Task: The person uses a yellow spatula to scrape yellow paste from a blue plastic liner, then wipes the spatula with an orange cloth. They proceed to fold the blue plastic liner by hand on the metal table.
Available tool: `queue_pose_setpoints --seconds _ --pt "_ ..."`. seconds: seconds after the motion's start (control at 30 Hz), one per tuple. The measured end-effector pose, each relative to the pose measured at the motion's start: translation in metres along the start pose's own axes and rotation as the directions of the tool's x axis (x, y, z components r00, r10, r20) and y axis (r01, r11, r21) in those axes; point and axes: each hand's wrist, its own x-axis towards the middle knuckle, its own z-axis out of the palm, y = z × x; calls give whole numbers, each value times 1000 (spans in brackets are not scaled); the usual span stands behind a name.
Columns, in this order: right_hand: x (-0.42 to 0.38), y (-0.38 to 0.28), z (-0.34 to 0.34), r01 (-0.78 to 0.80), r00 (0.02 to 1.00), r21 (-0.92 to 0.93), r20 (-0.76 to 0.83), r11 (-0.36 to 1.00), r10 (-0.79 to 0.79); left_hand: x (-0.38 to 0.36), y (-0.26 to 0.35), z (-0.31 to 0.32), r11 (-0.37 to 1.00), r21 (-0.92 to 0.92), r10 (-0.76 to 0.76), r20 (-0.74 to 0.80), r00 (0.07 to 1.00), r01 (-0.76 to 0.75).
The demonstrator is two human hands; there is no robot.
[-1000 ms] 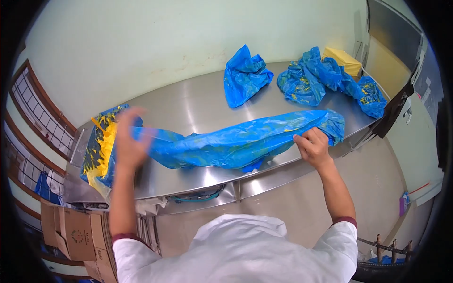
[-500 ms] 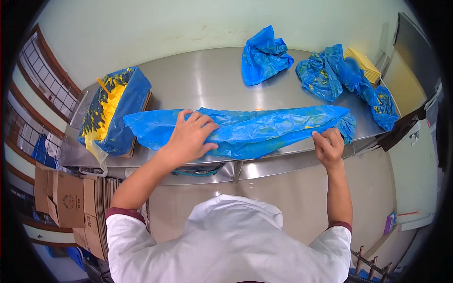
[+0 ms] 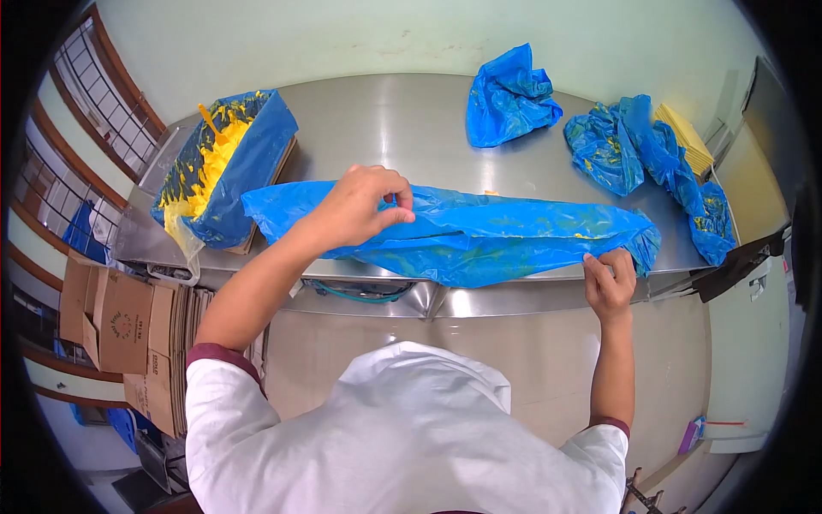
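Observation:
A long blue plastic bag (image 3: 488, 227), smeared in places with yellow, lies flattened and folded lengthwise along the front of the steel table. Over its left half, my left hand (image 3: 364, 206) has its fingers curled in toward the thumb, pinching the upper layer of the plastic. At the bag's right end, my right hand (image 3: 611, 278) grips the lower edge between thumb and fingers. Left of the bag stands a box lined with blue plastic (image 3: 257, 171), holding a soft yellow mass (image 3: 218, 158) with a yellow-orange spatula-like tool (image 3: 211, 122) stuck in it.
Crumpled blue plastic (image 3: 512, 96) sits at the back of the steel table (image 3: 377, 120). More yellow-stained blue plastic (image 3: 606, 150) is heaped at the right, beside a yellow stack (image 3: 685, 141). Cardboard boxes (image 3: 120, 321) stand on the floor at the left.
My left hand has gone from spread fingers on the bag to a curled pinch, slightly higher. The right hand keeps its hold. The camera view has shifted a little.

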Motion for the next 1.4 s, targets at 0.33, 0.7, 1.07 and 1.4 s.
queue_pose_setpoints --seconds 0.33,0.7,1.07,1.4 --pt "16 -48 -18 -165 976 -65 135 984 173 14 -9 3 936 -200 -299 -20 954 290" --pt "34 -179 90 -537 717 167 607 827 342 29 -7 4 939 -133 -317 11 948 316" --pt "-7 -217 90 -563 620 167 733 809 280 35 -11 6 949 -105 -296 21 955 296" --pt "-106 -237 89 -716 632 394 717 577 295 36 -21 11 957 -115 -266 26 964 267"
